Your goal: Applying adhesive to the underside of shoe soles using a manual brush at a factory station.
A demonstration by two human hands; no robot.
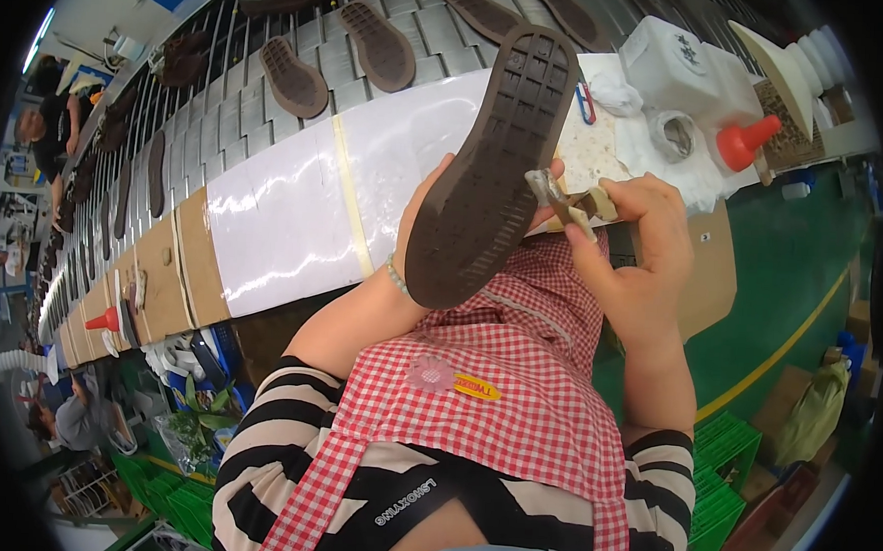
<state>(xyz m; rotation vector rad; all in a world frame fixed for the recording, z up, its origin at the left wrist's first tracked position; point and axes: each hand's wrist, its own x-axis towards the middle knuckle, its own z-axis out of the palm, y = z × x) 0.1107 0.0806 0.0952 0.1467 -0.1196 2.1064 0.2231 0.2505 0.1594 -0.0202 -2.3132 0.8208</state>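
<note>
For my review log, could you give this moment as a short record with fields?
Left hand: holds a brown shoe sole, mostly hidden behind it
Right hand: grips a small pale, brownish object, kind unclear
Contact between object and sole: cannot tell
Beyond: more soles on a slatted metal conveyor
Right side: white plastic container, red cone-shaped top
Clothing: red-and-white checked apron

At right, a yellow line [775, 357] crosses the green floor [757, 260] near green crates [725, 450].
</note>
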